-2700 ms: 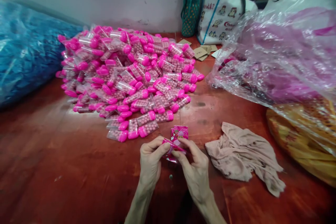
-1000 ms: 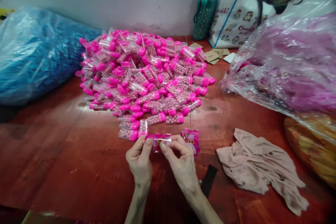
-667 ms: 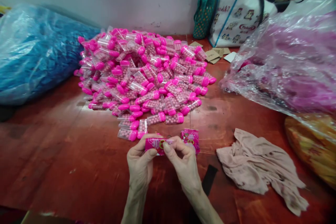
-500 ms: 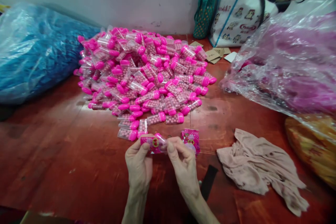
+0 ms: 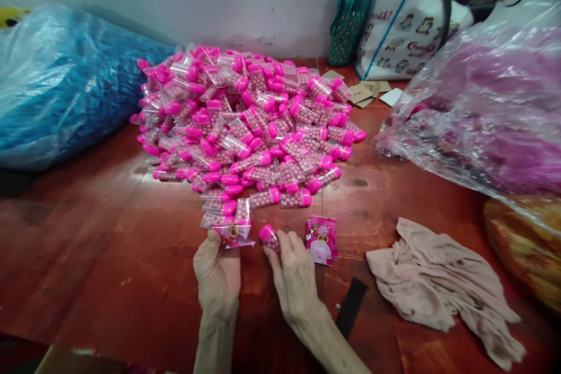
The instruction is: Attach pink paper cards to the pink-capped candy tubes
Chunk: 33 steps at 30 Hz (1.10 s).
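Observation:
Between the thumb and fingers of my left hand (image 5: 218,272) is a printed pink sleeve (image 5: 230,236), its right end loose. To the right, my right hand (image 5: 291,269) grips a small clear bottle (image 5: 269,238) with a pink cap and pink beads; its lower part is hidden by the fingers. Sleeve and bottle are apart. A small stack of printed pink sleeves (image 5: 322,238) lies just right of my right hand. Beyond both hands rises a large pile of pink-capped bead bottles (image 5: 245,123).
A blue plastic bag (image 5: 65,87) lies at the left, a clear bag with pink contents (image 5: 491,111) at the right. A beige cloth (image 5: 442,280) and a black strip (image 5: 351,307) rest nearer. Cardboard pieces (image 5: 362,94) and a white tote (image 5: 407,32) are by the wall.
My hands have moved apart. The sleeve is now in my left hand only, while the bottle shows in my right hand. The view has shifted slightly.

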Each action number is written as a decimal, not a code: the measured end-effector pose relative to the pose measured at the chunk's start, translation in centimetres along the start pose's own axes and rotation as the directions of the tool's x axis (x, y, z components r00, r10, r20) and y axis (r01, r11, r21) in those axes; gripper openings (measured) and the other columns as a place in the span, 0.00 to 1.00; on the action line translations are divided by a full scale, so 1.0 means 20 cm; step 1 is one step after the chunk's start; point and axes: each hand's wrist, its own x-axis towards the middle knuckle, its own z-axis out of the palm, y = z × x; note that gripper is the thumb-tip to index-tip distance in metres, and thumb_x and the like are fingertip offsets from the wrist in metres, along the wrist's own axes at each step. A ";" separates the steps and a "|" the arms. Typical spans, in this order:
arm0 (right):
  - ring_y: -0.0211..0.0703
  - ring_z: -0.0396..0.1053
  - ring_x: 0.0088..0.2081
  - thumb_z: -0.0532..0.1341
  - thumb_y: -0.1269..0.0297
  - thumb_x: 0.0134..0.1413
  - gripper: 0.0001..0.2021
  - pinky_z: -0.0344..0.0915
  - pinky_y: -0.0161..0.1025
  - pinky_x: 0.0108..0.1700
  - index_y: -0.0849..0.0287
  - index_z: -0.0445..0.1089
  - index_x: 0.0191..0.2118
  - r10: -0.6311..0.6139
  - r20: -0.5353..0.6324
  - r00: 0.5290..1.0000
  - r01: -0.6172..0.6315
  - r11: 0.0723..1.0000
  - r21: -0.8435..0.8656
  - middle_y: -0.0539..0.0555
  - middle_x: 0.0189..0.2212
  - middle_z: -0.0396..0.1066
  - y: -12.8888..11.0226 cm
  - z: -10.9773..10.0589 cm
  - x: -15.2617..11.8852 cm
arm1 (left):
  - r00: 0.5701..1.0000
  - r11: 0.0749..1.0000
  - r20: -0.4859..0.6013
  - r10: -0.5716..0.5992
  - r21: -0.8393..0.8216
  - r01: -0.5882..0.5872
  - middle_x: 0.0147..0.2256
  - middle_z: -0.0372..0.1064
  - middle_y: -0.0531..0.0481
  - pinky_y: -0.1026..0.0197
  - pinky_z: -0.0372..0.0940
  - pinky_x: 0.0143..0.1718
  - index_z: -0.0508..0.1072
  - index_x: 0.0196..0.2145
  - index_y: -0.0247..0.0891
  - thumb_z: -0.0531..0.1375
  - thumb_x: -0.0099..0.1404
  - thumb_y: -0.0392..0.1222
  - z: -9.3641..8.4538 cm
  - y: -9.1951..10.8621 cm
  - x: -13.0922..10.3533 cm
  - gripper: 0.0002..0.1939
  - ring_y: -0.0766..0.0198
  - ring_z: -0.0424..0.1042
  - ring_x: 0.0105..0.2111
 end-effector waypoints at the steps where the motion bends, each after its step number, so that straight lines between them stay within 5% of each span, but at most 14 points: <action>1: 0.45 0.64 0.32 0.54 0.66 0.56 0.09 0.63 0.40 0.34 0.60 0.67 0.41 0.071 0.027 0.997 -0.074 0.986 0.150 0.55 0.31 0.67 -0.01 -0.04 0.00 | 1.000 1.000 0.004 0.014 0.010 -0.014 0.23 0.73 0.54 0.64 0.67 0.33 0.74 0.23 0.35 0.67 0.44 0.42 0.00 0.00 0.00 0.09 0.68 0.70 0.25; 6: 0.33 0.56 0.22 0.56 0.55 0.53 0.13 0.55 0.30 0.23 0.60 0.68 0.35 0.281 0.229 0.932 -0.362 0.683 0.635 0.47 0.22 0.60 -0.04 -0.22 0.03 | 0.993 0.991 0.051 0.108 0.075 -0.112 0.21 0.72 0.54 0.66 0.66 0.29 0.74 0.20 0.34 0.69 0.41 0.43 -0.02 -0.03 -0.01 0.11 0.69 0.69 0.22; 13: 0.30 0.51 0.18 0.59 0.54 0.50 0.14 0.50 0.29 0.18 0.62 0.68 0.33 0.285 0.325 0.902 -0.429 0.490 0.759 0.45 0.18 0.55 -0.06 -0.23 0.01 | 0.989 0.991 0.123 0.078 0.100 -0.091 0.21 0.72 0.53 0.64 0.66 0.28 0.74 0.20 0.34 0.68 0.44 0.43 0.02 -0.07 -0.06 0.10 0.68 0.69 0.22; 20: 0.30 0.50 0.20 0.61 0.56 0.49 0.12 0.49 0.29 0.20 0.60 0.70 0.34 0.298 0.277 0.913 -0.403 0.567 0.719 0.46 0.20 0.57 -0.02 -0.26 0.01 | 0.991 0.989 0.127 0.048 0.134 -0.065 0.21 0.73 0.52 0.64 0.66 0.28 0.76 0.22 0.34 0.68 0.43 0.43 0.04 -0.09 -0.07 0.10 0.67 0.70 0.22; 26: 0.34 0.56 0.24 0.61 0.58 0.47 0.11 0.54 0.31 0.25 0.60 0.71 0.34 0.339 0.175 0.924 -0.374 0.713 0.592 0.47 0.21 0.62 0.00 -0.29 0.02 | 0.979 0.982 0.169 -0.111 0.167 0.082 0.23 0.74 0.50 0.66 0.67 0.29 0.76 0.23 0.33 0.69 0.40 0.45 0.02 -0.08 -0.06 0.14 0.67 0.71 0.24; 33: 0.34 0.59 0.24 0.61 0.58 0.47 0.12 0.58 0.30 0.26 0.60 0.70 0.36 0.386 0.134 0.913 -0.372 0.649 0.664 0.48 0.23 0.64 -0.01 -0.32 0.01 | 0.969 0.977 0.203 -0.138 0.186 0.100 0.23 0.74 0.49 0.67 0.67 0.28 0.77 0.26 0.34 0.69 0.41 0.43 0.01 -0.08 -0.05 0.13 0.66 0.71 0.24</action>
